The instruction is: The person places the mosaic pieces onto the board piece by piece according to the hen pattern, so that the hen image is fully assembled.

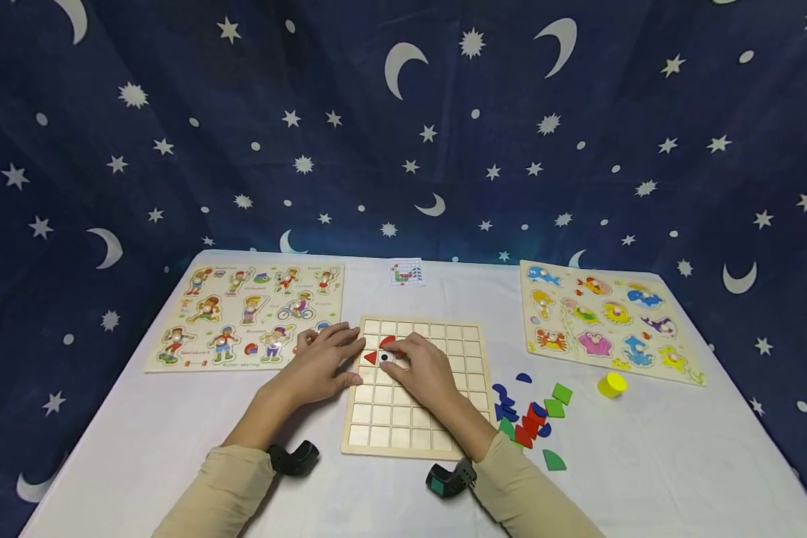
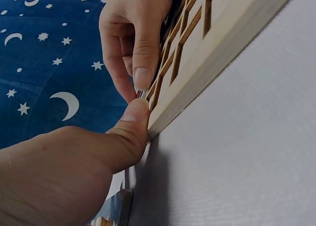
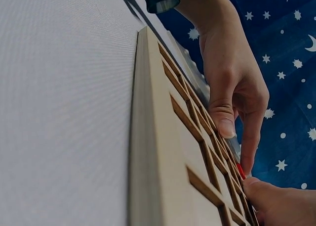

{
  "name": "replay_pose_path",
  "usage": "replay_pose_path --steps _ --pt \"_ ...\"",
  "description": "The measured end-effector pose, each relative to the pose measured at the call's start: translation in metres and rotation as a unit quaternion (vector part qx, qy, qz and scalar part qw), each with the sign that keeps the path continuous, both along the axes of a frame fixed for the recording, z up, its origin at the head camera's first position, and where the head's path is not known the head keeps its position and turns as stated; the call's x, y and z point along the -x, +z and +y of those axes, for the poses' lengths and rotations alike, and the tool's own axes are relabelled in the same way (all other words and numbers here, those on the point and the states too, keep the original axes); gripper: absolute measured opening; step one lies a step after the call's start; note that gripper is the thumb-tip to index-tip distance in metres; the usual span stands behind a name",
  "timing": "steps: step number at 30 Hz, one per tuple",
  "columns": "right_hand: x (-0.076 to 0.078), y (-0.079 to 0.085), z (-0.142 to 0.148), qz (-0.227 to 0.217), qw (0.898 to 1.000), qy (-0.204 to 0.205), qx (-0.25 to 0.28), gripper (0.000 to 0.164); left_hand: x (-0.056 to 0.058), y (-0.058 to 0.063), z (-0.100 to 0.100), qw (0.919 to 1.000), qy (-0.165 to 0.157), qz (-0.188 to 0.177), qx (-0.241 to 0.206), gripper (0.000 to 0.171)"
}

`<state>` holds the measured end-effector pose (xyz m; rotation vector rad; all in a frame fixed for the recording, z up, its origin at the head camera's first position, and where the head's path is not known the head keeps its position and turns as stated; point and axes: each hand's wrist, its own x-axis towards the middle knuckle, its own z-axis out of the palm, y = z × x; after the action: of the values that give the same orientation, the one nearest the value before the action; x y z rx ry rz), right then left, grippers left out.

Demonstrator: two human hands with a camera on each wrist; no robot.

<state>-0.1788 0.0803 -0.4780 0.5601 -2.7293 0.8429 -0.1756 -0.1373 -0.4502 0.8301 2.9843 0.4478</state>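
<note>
A wooden grid board [image 1: 412, 453] lies on the table with raised dividers forming square cells. Near its upper left, my right hand [image 1: 425, 370] pinches a small white tile with a black dot [image 1: 385, 358] between thumb and index finger. A red triangle [image 1: 370, 358] sits left of that tile, and a red rounded piece [image 1: 387, 341] lies above it, partly covered by the index finger. My left hand [image 1: 323, 364] rests at the board's left edge, fingers extended and thumb against the frame. In the right wrist view, a bit of red [image 3: 240, 170] shows beside the fingertips.
Loose blue, red and green pieces [image 1: 530, 427] lie right of the board. Beyond them stands a yellow cylinder [image 1: 612, 385]. A sports figure puzzle [image 1: 242, 314] is at the left, a sea animal puzzle [image 1: 598, 321] at the right. A small pattern card [image 1: 406, 272] lies at the back.
</note>
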Motion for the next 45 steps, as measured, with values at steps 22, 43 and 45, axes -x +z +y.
replay_pose_path --steps 22,43,45 --pt "-0.009 0.08 0.105 -0.061 0.996 -0.048 0.044 0.049 0.004 0.003 0.004 0.9999 -0.012 -0.009 -0.002 0.067" --pt "-0.061 0.05 0.226 -0.169 0.974 -0.095 -0.117 0.055 -0.002 0.003 0.004 0.9998 -0.003 -0.018 0.004 0.065" --pt "-0.062 0.049 0.227 -0.167 0.974 -0.097 -0.12 0.05 -0.002 0.004 0.004 0.9998 -0.001 -0.018 0.008 0.065"
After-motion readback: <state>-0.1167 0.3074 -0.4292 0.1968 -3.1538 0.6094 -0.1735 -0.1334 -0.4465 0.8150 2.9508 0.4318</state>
